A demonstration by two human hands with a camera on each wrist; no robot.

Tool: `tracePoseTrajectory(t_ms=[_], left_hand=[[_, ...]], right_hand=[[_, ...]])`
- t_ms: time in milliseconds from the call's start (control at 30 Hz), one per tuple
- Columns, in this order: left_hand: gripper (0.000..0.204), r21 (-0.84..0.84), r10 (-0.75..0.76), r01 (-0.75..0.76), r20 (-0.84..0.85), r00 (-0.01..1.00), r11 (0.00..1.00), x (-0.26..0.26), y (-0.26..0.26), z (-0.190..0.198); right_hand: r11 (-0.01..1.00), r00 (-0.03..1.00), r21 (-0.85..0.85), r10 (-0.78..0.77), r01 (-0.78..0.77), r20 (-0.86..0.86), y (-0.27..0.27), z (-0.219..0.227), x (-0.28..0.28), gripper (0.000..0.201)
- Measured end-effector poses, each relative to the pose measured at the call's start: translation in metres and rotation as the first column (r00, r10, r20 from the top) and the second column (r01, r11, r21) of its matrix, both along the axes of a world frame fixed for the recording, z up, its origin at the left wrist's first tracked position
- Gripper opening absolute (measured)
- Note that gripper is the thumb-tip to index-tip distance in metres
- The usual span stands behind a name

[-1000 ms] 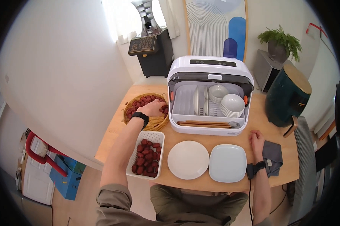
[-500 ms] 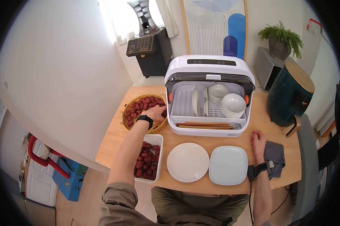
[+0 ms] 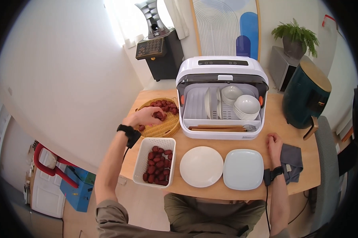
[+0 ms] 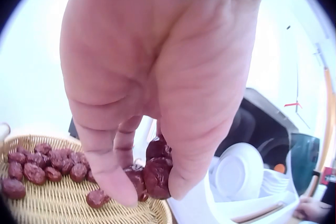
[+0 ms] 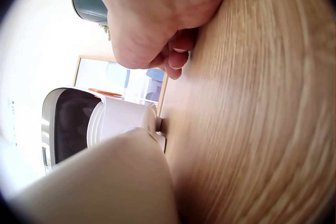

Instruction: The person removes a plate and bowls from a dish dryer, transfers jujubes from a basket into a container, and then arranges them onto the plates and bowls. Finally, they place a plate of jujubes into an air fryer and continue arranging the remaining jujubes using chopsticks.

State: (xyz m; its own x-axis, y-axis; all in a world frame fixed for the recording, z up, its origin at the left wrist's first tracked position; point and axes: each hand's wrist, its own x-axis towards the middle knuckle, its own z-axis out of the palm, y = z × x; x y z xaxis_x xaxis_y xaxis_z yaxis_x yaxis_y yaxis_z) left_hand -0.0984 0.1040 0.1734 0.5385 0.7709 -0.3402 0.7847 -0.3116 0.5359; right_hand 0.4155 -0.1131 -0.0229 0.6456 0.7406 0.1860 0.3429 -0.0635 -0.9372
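Observation:
My left hand [image 3: 144, 116] is over the round wicker basket [image 3: 167, 129], pinching a few red dates [image 4: 157, 176] between thumb and fingertips. More dates [image 4: 60, 162] lie in the basket, mostly toward its far side. Nearer me stands a white perforated plastic bin [image 3: 140, 168] with many dates [image 3: 159, 166] at its bottom. At the table's right side my right hand [image 3: 274, 144] rests on the wood, its fingers loosely curled around nothing; the right wrist view shows those fingers [image 5: 178, 58] close to the tabletop.
A round white plate [image 3: 201, 166] and a square pale-blue plate [image 3: 243, 169] sit at the front. Behind them a white dish cabinet [image 3: 222, 135] holds bowls, plates and chopsticks. On the right are a grey cloth [image 3: 291, 162] and a dark green air fryer [image 3: 306, 99].
My left hand has gathered dates in the basket, then moved left and toward me with them, baring more of the basket's woven bottom. The right hand stays in place.

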Motion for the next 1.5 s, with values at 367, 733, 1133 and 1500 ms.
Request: tracePoseTrajectory(t_ms=[367,733,1133,1500], left_hand=[[0.045,-0.012,-0.027,0.025,-0.125,0.992,1.0,-0.042,-0.13,0.038],[0.064,0.311,0.103,0.035,-0.413,0.905,0.95,-0.062,0.025,-0.057],[0.082,0.251,0.207,-0.038,-0.697,0.687,0.967,-0.04,0.036,-0.076],[0.056,0.207,0.1,0.013,-0.526,0.845,0.978,-0.058,0.041,-0.092]], right_hand=[[1.0,1.0,-0.01,0.008,-0.008,0.016,0.001,-0.003,0.004,0.017],[1.0,1.0,-0.021,0.0,0.0,-0.029,0.0,-0.001,0.002,0.016],[0.999,0.999,-0.034,-0.042,0.042,-0.023,0.0,0.012,-0.005,0.017],[0.999,0.999,-0.018,-0.044,0.044,0.012,0.002,-0.003,0.002,0.017]])
